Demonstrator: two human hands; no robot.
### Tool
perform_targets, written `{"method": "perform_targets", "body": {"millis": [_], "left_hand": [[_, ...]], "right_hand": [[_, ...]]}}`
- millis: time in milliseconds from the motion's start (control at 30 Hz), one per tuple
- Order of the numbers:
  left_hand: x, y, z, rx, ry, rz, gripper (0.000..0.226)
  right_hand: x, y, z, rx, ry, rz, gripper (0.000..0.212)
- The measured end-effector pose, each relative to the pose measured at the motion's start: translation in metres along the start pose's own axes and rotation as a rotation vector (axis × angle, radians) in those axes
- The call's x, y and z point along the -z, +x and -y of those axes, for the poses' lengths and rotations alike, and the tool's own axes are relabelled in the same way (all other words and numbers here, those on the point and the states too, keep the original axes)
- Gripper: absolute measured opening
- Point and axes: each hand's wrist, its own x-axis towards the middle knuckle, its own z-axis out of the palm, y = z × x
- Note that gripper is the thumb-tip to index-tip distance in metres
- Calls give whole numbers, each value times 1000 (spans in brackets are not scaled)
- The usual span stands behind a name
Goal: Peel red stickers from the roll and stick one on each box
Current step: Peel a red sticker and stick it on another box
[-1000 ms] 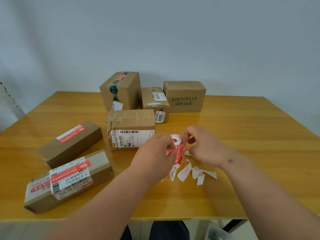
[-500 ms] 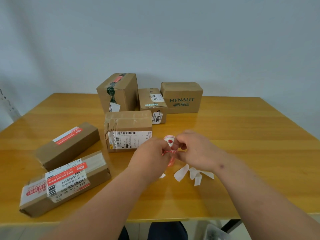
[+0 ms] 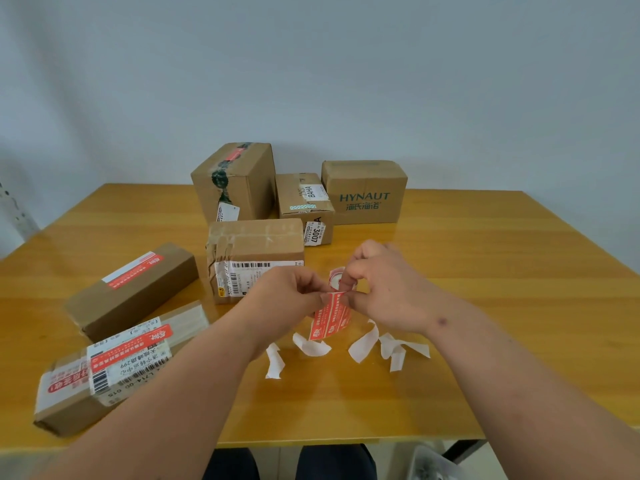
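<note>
showing, head view: left hand point(image 3: 287, 292) pinching the upper edge of a red sticker point(image 3: 329, 318) that hangs above the wooden table point(image 3: 485, 271); right hand point(image 3: 384, 289) curled round the sticker roll point(image 3: 337, 276), a finger through its core. white backing strips point(image 3: 384, 344) lie beneath. six cardboard boxes: two long ones at left point(image 3: 131, 289) point(image 3: 104, 372) bearing red stickers, the barcode-labelled box point(image 3: 254, 258) just behind the hands, three more behind.

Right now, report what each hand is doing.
Left hand: pinches the red sticker strip.
Right hand: holds the sticker roll, finger through its core.
</note>
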Motion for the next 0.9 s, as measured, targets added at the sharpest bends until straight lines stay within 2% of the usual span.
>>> {"method": "perform_targets", "body": {"millis": [333,600,900], "left_hand": [[3,2,1,30,31,33,12],[0,4,-5,-62,329,43,13],[-3,3,-2,-48,269,48,19]], "right_hand": [[-2,5,4,28,-19,42,14],[-2,10,8,70,-117,67,18],[-2,6,8,120,-90,29,9]]}}
